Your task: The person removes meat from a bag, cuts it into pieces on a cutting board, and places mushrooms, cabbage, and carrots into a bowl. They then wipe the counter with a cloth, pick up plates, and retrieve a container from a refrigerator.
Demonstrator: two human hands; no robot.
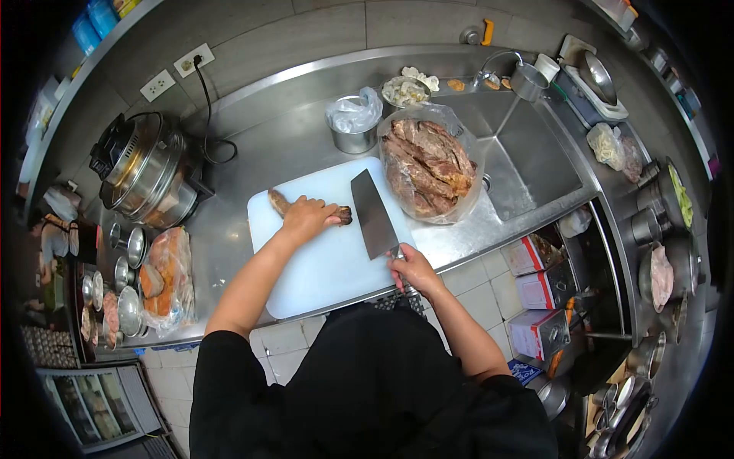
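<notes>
My left hand (310,222) is closed over a long brown piece of meat (280,202) lying on the white cutting board (306,279). One end of the meat sticks out on each side of the hand. In my right hand (414,269) is the handle of a cleaver (372,216). Its broad dark blade is over the board's right part, to the right of the meat and apart from it. Beyond the blade, a clear plastic bag (466,208) holds large pieces of brown cooked meat (430,164) at the board's right edge.
A metal pot (353,142) with a plastic bag stands behind the board, near a bowl of pale food (405,92). The sink (535,164) is at right. At left are a countertop cooker (153,172) and bagged orange-pink food (162,275).
</notes>
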